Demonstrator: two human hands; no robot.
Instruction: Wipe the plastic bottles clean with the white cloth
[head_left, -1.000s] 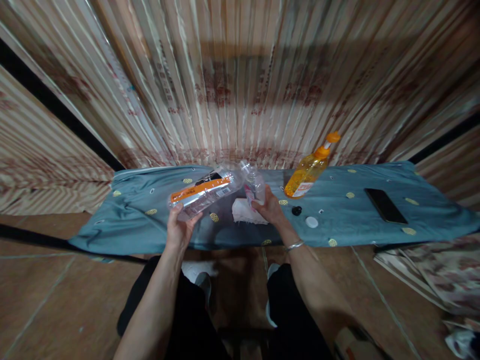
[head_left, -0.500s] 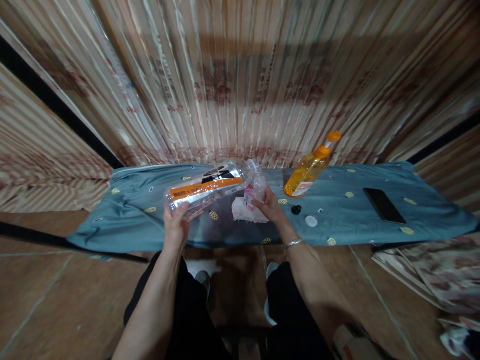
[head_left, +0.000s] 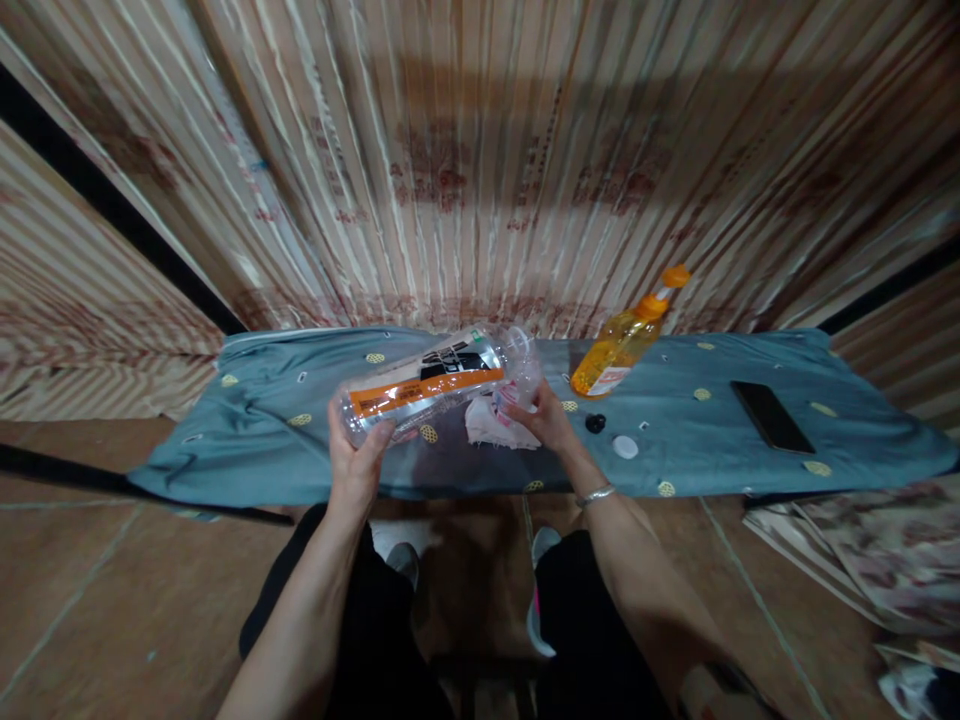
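A: State the position of each hand.

B: The left hand [head_left: 358,452] is clenched around the base end of a large clear bottle [head_left: 427,385] with an orange label band. The bottle lies nearly level above the table, mouth pointing right. The right hand [head_left: 541,418] grasps a small clear bottle [head_left: 520,372], held at the mouth of the large one; the two necks appear to meet, though blur hides whether they touch.

A: Which step is in hand?

B: By the alignment, the step appears to be transfer of contents from the large bottle into the small one. The next move would call for a steady tilt of the large bottle with the small one kept upright and still beneath its mouth.

A: Describe the surface.

B: A low table under a blue-grey cloth [head_left: 750,470] with yellow motifs. A white rag [head_left: 487,428] lies just below the small bottle. To the right stand an orange-capped yellow bottle [head_left: 624,340], a black cap [head_left: 595,423], a white cap [head_left: 624,447] and, well apart, a dark phone [head_left: 772,416].

A: And the room?

B: A pleated patterned curtain [head_left: 480,160] hangs behind; the floor [head_left: 112,590] is brown tile.
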